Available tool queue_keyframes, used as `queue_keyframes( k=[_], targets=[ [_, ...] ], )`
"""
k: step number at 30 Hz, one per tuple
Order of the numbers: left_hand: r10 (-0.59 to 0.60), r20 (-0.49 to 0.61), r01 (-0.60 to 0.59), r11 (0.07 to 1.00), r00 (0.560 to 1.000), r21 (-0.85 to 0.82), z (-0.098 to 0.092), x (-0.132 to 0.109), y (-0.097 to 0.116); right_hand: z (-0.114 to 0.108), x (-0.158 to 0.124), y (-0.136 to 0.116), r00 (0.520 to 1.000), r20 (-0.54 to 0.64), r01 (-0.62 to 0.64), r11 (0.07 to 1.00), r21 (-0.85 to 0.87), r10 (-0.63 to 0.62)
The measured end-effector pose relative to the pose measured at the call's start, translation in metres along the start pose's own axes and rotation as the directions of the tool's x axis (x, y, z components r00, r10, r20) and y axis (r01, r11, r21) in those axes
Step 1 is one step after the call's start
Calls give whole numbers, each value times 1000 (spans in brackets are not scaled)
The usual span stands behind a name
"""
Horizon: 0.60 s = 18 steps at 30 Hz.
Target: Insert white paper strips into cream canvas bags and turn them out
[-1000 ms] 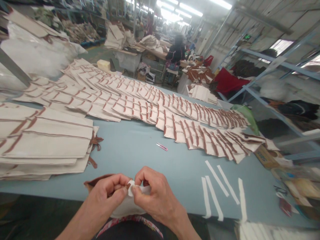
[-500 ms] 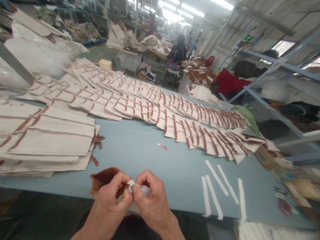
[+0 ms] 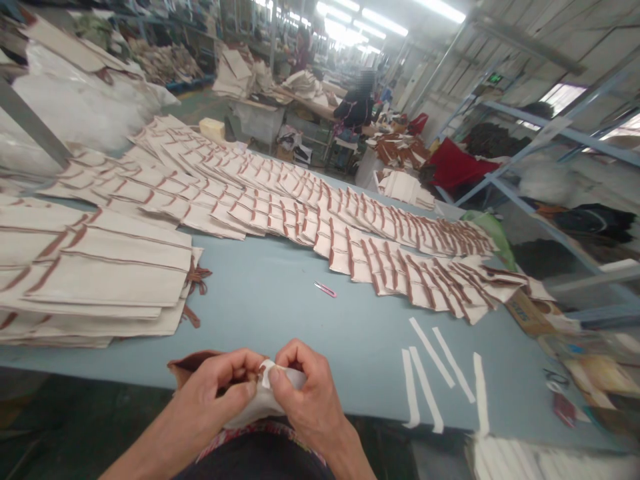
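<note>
Held at the bench's near edge, the brown-lined cream piece looked light and floppy, so its rim seemed the steadiest place to take hold, and your left hand had its grip pinched closed there. Just to the right, your right hand had thumb and finger closed on a white strip, apparently thin, soft and easily creased, while loose strips lay toward the bench's near right corner.
</note>
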State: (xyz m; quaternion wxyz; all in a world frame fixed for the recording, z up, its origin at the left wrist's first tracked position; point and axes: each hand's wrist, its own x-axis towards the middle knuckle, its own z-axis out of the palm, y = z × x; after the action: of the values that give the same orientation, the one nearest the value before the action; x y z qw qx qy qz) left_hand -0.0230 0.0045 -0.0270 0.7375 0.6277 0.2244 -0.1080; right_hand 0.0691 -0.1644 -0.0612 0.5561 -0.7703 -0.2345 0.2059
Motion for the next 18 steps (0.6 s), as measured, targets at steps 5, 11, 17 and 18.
queue_keyframes(
  k=[5, 11, 17, 18],
  targets=[
    [9, -23, -9, 1000, 1000, 27, -1, 1, -10, -3, -1, 1, 1000, 22, 15, 1000, -6, -14],
    [17, -35, -13, 991, 999, 134, 2, 0, -7, -1, -8, 8, 1000, 31, -2, 999, -33, 3],
    [-62, -18, 62, 998, 998, -31, 13, -7, 4, -4, -17, 7, 998, 40, -37, 998, -46, 38],
    [-74, -13, 73, 995, 997, -64, 14, -8, 6, -6, -19, 4, 999, 40, -25, 999, -46, 27]
  ],
)
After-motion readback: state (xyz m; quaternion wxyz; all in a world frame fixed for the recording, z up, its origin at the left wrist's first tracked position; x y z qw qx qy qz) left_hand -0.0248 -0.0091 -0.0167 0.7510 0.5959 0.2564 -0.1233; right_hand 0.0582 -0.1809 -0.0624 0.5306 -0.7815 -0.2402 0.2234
